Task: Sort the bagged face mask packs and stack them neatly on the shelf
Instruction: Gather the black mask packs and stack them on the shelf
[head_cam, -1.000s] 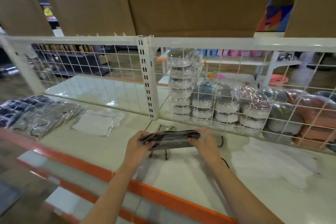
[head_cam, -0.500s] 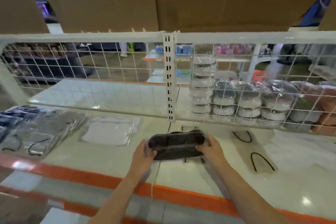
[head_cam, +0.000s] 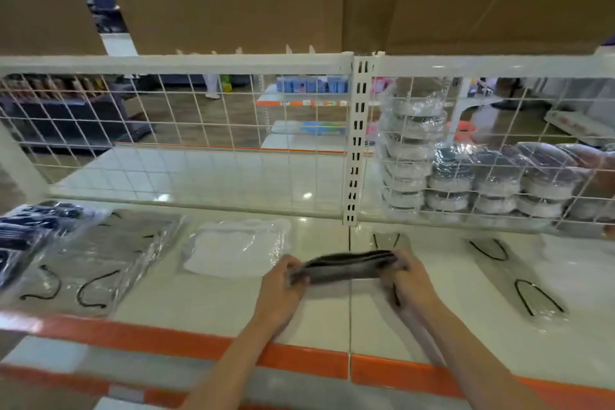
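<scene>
Partly sorted: grey (head_cam: 109, 250) and white packs (head_cam: 238, 248) lie at 9 o'clock on the shelf (head_cam: 206, 303), loose packs (head_cam: 519, 280) remain at 3, both hands' (head_cam: 278, 289) (head_cam: 407, 280) fingers pinching a dark pack bundle (head_cam: 346, 266) mid-shelf.

A white shelf (head_cam: 213, 303) with an orange front edge carries bagged mask packs: dark blue ones (head_cam: 23, 236) at its left end, grey ones (head_cam: 109, 253) beside them, a white pack (head_cam: 236, 251) near the middle, and clear bags with black loops (head_cam: 519, 283) toward the right.
</scene>
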`<state>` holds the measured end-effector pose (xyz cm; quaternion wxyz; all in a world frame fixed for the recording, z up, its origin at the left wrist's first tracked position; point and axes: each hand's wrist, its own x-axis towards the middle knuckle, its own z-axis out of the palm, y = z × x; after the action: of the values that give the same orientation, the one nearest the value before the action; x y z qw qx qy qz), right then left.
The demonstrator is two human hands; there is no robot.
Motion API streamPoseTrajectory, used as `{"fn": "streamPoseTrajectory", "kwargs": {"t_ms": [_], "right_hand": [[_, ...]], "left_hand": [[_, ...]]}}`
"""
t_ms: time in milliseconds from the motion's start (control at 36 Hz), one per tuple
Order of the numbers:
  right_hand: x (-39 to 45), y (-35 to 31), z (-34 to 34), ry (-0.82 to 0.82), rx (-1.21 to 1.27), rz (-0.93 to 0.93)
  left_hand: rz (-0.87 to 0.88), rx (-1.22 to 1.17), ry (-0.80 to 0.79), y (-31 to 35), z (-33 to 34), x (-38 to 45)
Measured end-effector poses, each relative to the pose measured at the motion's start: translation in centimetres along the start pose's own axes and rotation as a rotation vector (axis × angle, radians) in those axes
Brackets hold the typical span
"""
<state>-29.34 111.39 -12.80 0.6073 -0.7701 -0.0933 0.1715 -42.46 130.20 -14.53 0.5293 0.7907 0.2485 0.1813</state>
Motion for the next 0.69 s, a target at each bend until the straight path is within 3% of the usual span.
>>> {"fn": "streamPoseTrajectory", "kwargs": {"t_ms": [83, 194, 361, 472, 694], "right_hand": [[1.3, -3.0, 0.8, -0.090, -0.216, -0.067], [1.2, -7.0, 4.1, -0.407, -0.183, -0.050], [2.0, -5.7, 12.1, -0.815, -0.203, -0.031], [1.0, -7.5, 17.7, -0.924, -0.182, -0.008], [-1.2, -10.0, 29.4, -1.092, -0.368, -0.196]], "left_hand": [[-0.026, -0.081, 0.103, 1.7, -2.0, 0.9], [-0.126, 0.033, 0.240, 1.7, -7.0, 2.0], [-0.301, 0.171, 0.284, -1.2, -15.5, -1.2], [-0.349, 0.167, 0.399, -2.9, -21.0, -3.7], [-0.415, 0.150, 0.600, -6.6, -30.0, -5.8]]}}
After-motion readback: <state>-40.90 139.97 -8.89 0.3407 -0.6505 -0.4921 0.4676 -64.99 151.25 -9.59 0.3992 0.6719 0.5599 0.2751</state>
